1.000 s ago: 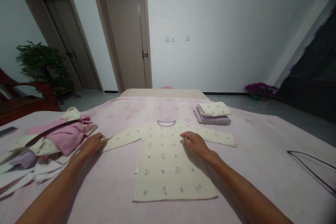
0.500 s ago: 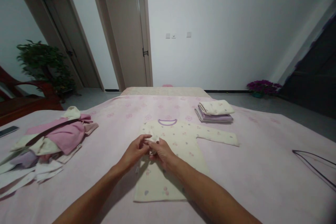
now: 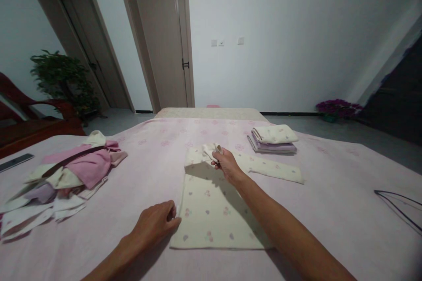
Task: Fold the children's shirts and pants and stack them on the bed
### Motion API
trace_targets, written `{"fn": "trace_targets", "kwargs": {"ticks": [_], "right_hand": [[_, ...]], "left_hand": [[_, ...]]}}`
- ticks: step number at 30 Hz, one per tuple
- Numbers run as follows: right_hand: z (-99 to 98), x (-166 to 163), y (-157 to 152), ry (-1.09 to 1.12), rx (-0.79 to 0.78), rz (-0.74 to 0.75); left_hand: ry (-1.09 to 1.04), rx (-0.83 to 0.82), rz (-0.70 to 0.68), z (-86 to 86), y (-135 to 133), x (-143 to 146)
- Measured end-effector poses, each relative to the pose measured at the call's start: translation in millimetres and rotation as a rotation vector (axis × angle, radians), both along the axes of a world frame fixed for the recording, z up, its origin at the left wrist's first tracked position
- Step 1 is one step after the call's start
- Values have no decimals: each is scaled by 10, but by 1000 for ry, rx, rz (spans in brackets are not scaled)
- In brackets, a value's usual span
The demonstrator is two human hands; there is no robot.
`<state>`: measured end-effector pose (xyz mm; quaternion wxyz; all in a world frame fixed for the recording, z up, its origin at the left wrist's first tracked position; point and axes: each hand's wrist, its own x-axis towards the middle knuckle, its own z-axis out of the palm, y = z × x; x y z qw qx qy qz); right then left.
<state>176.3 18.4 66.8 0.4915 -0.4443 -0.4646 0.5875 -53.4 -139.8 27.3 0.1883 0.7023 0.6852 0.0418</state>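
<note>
A cream long-sleeved shirt (image 3: 211, 210) with small printed motifs lies flat in front of me, one sleeve stretched out to the right. My right hand (image 3: 225, 164) is closed on the end of the other sleeve (image 3: 198, 154), which is lifted and drawn across the upper chest, covering the neckline. At the lower left side edge of the shirt rests my left hand (image 3: 160, 219), its fingers curled and seemingly pinching the edge by a small white tag. The exact grip of the left fingertips is partly hidden.
Folded clothes (image 3: 273, 138) are stacked at the back right of the pink bedspread (image 3: 329, 210). A loose clothing heap (image 3: 82, 164) lies left, near a phone (image 3: 16, 162). A thin black wire frame (image 3: 398, 202) lies at far right.
My hands have parted. The right one has carried the sleeve end up and right over the chest; the left one has come down to the shirt's lower left edge.
</note>
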Motion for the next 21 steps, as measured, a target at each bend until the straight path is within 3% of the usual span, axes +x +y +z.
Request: {"fn": "trace_targets", "kwargs": {"ticks": [3,7,13,17,21], "right_hand": [[77,124,88,-23,25,-5],[152,281,193,-18,51,-42],[369,465,264,-11,108,-91],[489,571,273,-87,165,-129],[491,612,217,-227,242,-93]], "left_hand": [[-58,23,21,-41,-4,17],[-181,46,20,32,30,98],[-386,60,-75,142,160,445],[-458,48,-133,58,223,691],[-548,-33,-184,-36,257,796]]}}
